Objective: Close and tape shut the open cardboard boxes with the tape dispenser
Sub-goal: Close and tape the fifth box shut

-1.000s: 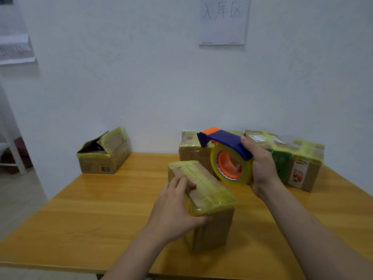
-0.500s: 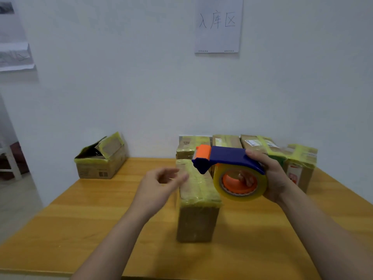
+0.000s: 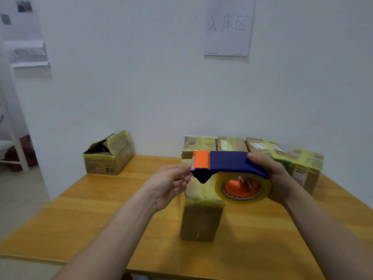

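The left hand (image 3: 171, 182) has been lifting off the taped box (image 3: 201, 209) and is now reaching the tape dispenser (image 3: 228, 162), fingertips (image 3: 186, 168) meeting at its orange cutter. It is probably feeling for the loose tape end, but I cannot tell whether it is pinching it yet. The right hand (image 3: 279, 176) is gripping the dispenser, fingers through the roll's core, steadying it above the box at centre frame. The open box (image 3: 109, 156) is waiting at middle left on the counter (image 3: 90, 215). A wall sheet (image 3: 229, 27) at upper right is showing handwritten 入库区 — labels on the back boxes (image 3: 232, 144) are staying illegible.
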Demonstrator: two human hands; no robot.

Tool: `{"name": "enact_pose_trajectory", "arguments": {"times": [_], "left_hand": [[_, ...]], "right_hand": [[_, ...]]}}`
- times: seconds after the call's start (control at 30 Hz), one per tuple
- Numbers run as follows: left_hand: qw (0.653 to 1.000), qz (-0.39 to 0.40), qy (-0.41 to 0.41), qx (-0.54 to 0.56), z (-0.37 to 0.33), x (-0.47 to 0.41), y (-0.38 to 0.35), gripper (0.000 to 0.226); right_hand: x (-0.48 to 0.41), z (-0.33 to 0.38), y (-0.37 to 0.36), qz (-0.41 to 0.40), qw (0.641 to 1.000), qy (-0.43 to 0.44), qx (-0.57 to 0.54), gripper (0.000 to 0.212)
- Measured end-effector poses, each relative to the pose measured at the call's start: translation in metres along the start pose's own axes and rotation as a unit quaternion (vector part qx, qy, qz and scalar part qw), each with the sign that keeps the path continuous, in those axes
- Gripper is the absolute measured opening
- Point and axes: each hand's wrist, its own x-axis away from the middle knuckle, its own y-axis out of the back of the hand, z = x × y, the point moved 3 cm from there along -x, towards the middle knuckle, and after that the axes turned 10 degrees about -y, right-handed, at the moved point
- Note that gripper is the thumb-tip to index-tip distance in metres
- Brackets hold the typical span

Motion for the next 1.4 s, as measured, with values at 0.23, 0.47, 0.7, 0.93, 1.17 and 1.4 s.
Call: {"name": "enact_pose_trajectory", "arguments": {"times": [0.23, 0.47, 0.7, 0.93, 1.17, 1.4], "left_hand": [[0.991, -0.007, -0.015, -0.135, 0.002, -0.004, -0.008, 0.020], [0.981, -0.010, -0.021, -0.193, 0.001, -0.012, -0.010, 0.021], [0.979, -0.043, -0.040, -0.194, -0.003, -0.013, 0.006, 0.009], [0.954, -0.025, -0.041, -0.297, 0.009, -0.005, 0.017, 0.014], [0.931, -0.023, -0.038, -0.362, 0.016, -0.002, 0.021, 0.014], [0.923, -0.030, -0.046, -0.381, 0.019, 0.002, 0.023, 0.016]], "right_hand": [[0.005, -0.003, 0.008, 0.000, 0.998, -0.017, 0.055, 0.067], [0.008, -0.004, 0.017, -0.001, 0.996, -0.030, 0.085, 0.063], [0.015, -0.008, 0.039, -0.055, 0.996, -0.032, 0.064, 0.049], [0.021, -0.014, 0.052, -0.049, 0.993, -0.050, 0.092, 0.044], [0.015, -0.013, 0.052, -0.037, 0.990, -0.052, 0.130, 0.042], [0.013, -0.007, 0.046, -0.032, 0.986, -0.046, 0.156, 0.033]]}}
